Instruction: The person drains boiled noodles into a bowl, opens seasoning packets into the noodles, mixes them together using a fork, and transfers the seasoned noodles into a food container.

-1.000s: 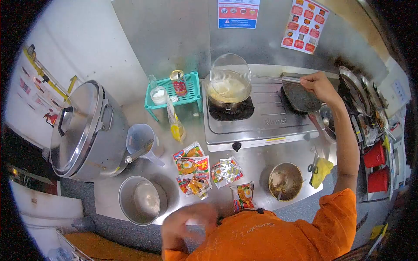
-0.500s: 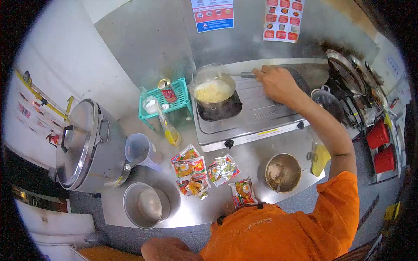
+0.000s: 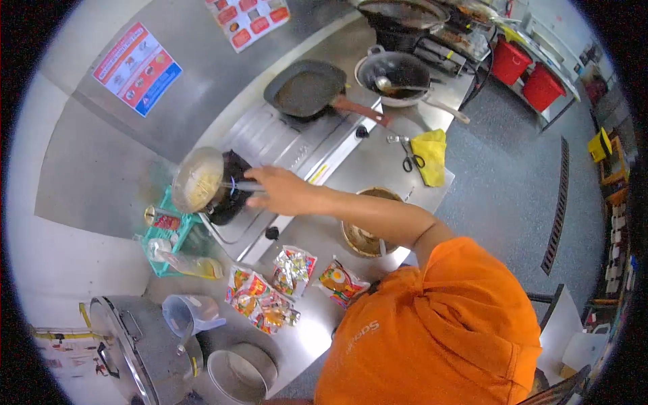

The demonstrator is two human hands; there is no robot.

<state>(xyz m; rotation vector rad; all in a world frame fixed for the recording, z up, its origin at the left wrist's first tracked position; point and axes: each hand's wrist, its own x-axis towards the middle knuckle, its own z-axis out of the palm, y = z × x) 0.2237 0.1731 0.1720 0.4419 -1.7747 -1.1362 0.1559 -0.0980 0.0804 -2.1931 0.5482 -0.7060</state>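
Observation:
My right hand is closed around the grey handle of a saucepan. The pan is tilted and sits off to the far left side of the burner, where a small blue flame shows. Pale noodles in cloudy liquid lie inside it. Below my forearm stands a bowl with a utensil in it, partly covered by the arm. Torn noodle packets, a foil packet and another noodle packet lie on the steel counter. My left hand is out of view.
A teal rack holds a can and a bottle. A large lidded pot, measuring jug and metal pot stand lower left. Beyond are a square pan, wok, scissors and yellow cloth.
The view has swung to the right. The saucepan has tilted and shifted off the burner, and the flame now shows. My left hand has dropped out of view.

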